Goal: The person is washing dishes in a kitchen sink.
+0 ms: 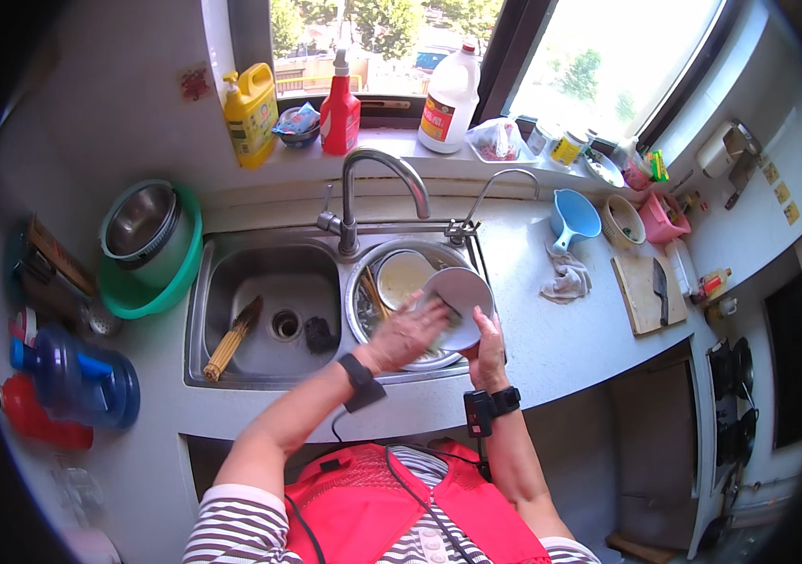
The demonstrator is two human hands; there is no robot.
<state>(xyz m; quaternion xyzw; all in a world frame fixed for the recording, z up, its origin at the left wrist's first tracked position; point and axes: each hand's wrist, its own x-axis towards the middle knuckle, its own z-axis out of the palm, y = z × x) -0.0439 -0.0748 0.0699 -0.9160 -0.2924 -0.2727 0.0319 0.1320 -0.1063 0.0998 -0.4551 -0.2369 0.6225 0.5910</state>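
Observation:
A white bowl (468,299) is tilted over the right sink basin, its inside facing my left. My right hand (489,345) grips its rim and underside from the right. My left hand (404,335), blurred, presses inside the bowl over a dark greenish cloth or scouring pad (452,316), mostly hidden under the fingers. Below them a round metal basin (353,310) sits in the right sink. In it are another white bowl (401,276) with cloudy liquid and several wooden chopsticks (375,295). The rest of its contents is hidden by my hands.
The left sink (253,264) holds a bamboo brush (232,342) and a dark scrubber (318,335). A chrome faucet (348,204) arches behind. To the right are a blue dipper (576,215), a rag (567,277) and a knife (660,289) on a cutting board (627,296).

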